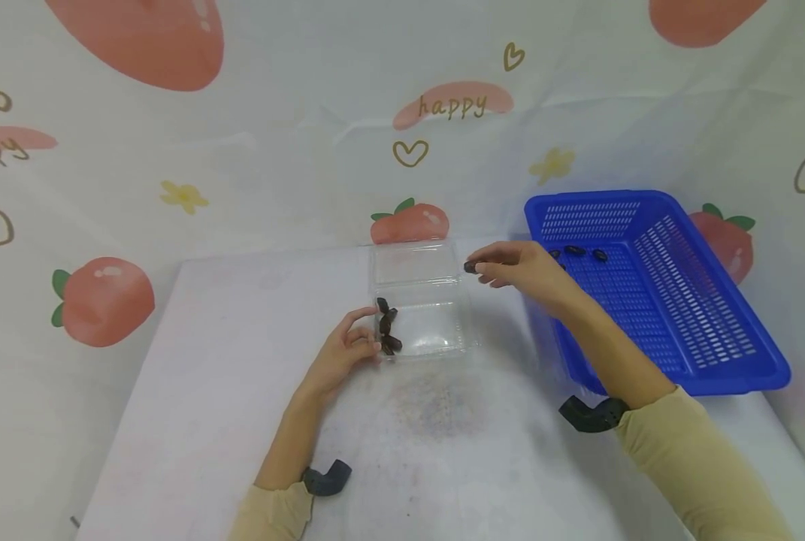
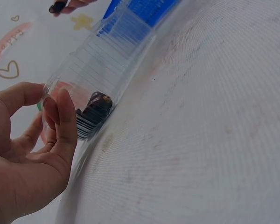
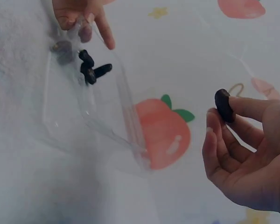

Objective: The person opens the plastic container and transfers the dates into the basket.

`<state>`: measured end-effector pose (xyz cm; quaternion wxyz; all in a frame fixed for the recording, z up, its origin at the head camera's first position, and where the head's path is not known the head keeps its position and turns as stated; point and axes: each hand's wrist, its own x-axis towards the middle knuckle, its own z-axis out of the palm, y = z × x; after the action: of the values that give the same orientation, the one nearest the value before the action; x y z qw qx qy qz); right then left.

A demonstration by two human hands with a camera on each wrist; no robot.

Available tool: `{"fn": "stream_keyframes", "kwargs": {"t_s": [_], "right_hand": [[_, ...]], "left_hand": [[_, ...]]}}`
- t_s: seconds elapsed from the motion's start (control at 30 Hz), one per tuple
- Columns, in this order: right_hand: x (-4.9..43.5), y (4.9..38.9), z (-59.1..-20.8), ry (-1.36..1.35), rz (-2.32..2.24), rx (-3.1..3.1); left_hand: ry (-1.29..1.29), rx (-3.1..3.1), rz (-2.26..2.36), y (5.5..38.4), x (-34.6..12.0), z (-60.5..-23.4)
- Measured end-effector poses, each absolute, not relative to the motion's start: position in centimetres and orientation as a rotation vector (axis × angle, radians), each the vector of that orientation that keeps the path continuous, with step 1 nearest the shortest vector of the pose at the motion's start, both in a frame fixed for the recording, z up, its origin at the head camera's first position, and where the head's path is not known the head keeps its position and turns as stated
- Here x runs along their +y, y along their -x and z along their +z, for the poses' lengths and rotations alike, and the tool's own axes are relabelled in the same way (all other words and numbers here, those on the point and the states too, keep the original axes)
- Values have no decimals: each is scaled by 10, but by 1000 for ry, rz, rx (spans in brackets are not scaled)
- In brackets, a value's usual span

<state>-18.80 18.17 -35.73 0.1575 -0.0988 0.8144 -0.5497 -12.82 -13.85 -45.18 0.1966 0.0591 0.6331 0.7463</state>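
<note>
Between the thumb and fingers of my right hand point(image 1: 520, 272) is a dark, glossy date point(image 3: 224, 106), held above the table to the right of a clear plastic clamshell box point(image 1: 432, 327). The box lies open, its lid point(image 1: 416, 264) folded back toward the wall. My left hand point(image 1: 340, 352) pinches the box's left side wall, as the left wrist view shows. Several dark dates point(image 1: 385, 325) lie inside along that same left side, close to the left fingertips point(image 2: 65, 112). In the right wrist view these dates point(image 3: 88, 72) show through the plastic.
A blue slotted basket point(image 1: 659, 300) stands right of the box, under my right forearm, with a few dark dates point(image 1: 574, 250) near its far left corner. A printed cloth wall point(image 1: 294, 173) rises behind the white table point(image 1: 240, 315). Both wrists wear dark mounts point(image 1: 328, 479).
</note>
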Motion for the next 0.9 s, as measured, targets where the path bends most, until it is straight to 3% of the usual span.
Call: {"fn": "stream_keyframes", "kwargs": {"t_s": [0.43,0.9], "right_hand": [[238,205,-346,100,-1675,2236],[290,221,-364,134,-1849,2138]], "left_hand": [[-161,1776,2085,128,-137,-451],[-145,1750,2125,136,-141,-475]]}}
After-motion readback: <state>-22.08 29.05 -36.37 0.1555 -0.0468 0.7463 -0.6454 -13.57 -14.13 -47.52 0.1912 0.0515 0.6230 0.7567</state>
